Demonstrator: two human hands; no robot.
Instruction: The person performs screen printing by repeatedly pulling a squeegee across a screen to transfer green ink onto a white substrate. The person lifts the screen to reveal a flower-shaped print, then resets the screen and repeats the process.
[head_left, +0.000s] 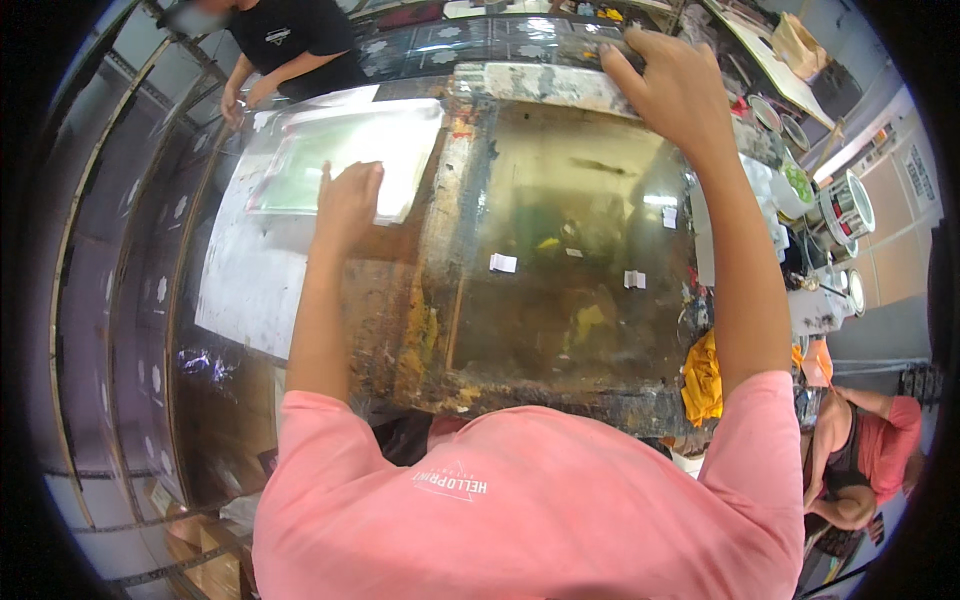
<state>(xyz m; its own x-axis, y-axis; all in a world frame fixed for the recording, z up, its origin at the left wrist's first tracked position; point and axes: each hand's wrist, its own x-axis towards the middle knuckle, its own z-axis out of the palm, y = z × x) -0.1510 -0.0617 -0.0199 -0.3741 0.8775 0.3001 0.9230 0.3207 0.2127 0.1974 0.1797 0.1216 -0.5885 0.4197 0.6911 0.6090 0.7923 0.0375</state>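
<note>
My left hand (348, 200) is over a small pile of clear, pale-green plastic sheets (290, 170), its thumb and index finger apart. Whether its fingertips touch the top sheet I cannot tell. Beneath the pile lies a larger white sheet (245, 265). My right hand (680, 90) reaches to the far right, thumb and fingers apart, by the end of a paint-stained pale bar (540, 85). That bar runs along the far side of a glossy, see-through panel (550, 310) with a stained border. Small white tabs (503, 263) are stuck on the panel.
A person in a black shirt (295, 45) stands at the far left. Metal racking (115, 290) runs down the left. Pots and buckets (848, 205) crowd the right, near a yellow cloth (702, 380). Another person in red (885, 450) sits at the lower right.
</note>
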